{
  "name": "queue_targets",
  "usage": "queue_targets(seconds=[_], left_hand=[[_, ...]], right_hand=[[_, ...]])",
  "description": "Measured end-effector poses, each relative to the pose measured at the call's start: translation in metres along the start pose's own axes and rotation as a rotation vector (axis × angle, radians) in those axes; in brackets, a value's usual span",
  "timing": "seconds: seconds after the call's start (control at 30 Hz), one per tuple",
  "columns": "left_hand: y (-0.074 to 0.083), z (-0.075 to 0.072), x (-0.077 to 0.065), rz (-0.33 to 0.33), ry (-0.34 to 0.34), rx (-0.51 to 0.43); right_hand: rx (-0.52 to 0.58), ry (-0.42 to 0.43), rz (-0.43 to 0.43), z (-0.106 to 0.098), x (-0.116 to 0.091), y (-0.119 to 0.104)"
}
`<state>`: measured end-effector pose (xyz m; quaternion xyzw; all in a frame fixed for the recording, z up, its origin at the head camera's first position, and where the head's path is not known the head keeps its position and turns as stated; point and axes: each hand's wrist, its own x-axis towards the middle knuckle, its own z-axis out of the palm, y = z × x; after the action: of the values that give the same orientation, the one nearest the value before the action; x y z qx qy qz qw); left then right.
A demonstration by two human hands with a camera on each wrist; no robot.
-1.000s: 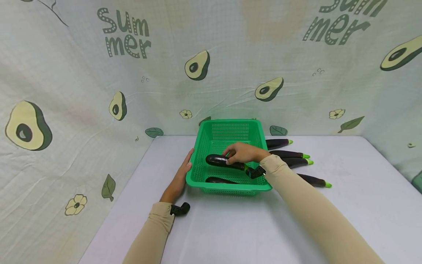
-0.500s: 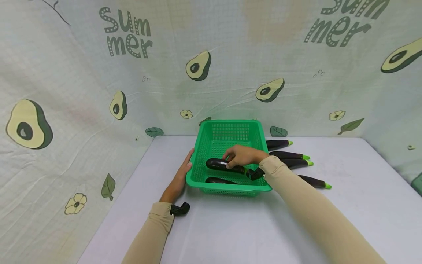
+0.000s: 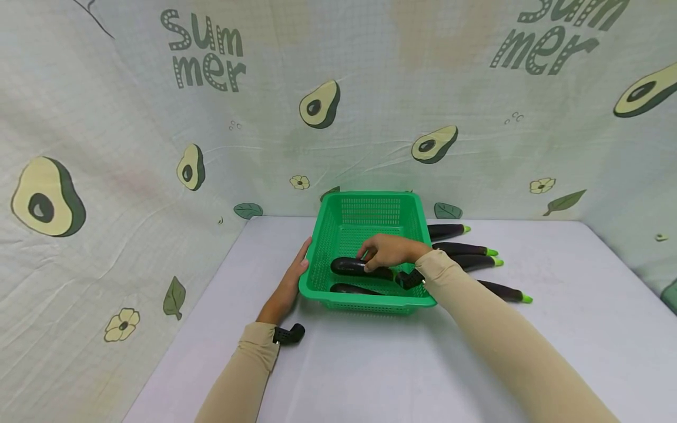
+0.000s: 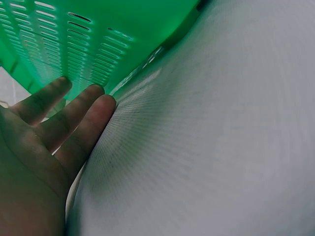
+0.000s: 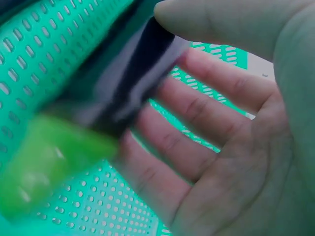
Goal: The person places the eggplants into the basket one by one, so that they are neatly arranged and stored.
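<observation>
My right hand (image 3: 388, 251) is inside the green plastic basket (image 3: 370, 301), its thumb and fingers pinching a dark purple eggplant (image 3: 349, 267) around the middle. In the right wrist view that eggplant's green stem end (image 5: 49, 162) points down and left, over the basket's perforated floor. A second eggplant (image 3: 353, 289) lies along the near side of the basket, partly hidden by the rim. On the basket's left outer side rests my left hand (image 3: 288, 288). The left wrist view shows its fingers (image 4: 74, 118) extended against the slotted wall (image 4: 83, 44).
Several eggplants (image 3: 465, 249) lie on the white table (image 3: 571, 329) right of the basket, green stem ends outward, some partly behind my right sleeve (image 3: 492, 323). A printed cloth backdrop (image 3: 370, 70) rises behind the table.
My right hand and the eggplant it holds have sunk slightly within the basket. The left hand keeps its place on the basket's side.
</observation>
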<state>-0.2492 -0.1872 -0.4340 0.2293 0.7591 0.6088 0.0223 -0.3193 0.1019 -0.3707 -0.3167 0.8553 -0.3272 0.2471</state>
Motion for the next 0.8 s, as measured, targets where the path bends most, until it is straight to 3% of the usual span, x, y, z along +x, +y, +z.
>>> queue_targets(seconds=[0.17, 0.6, 0.8], left_hand=[[0.001, 0.0, 0.0, -0.004, -0.005, 0.017], [-0.001, -0.002, 0.0, 0.013, -0.004, -0.01], [-0.027, -0.006, 0.007, 0.022, 0.003, 0.001]], right_hand=[[0.109, -0.032, -0.004, 0.001, 0.001, 0.002], [0.078, 0.003, -0.005, -0.003, -0.003, -0.002], [0.144, 0.084, -0.047, -0.009, -0.014, -0.004]])
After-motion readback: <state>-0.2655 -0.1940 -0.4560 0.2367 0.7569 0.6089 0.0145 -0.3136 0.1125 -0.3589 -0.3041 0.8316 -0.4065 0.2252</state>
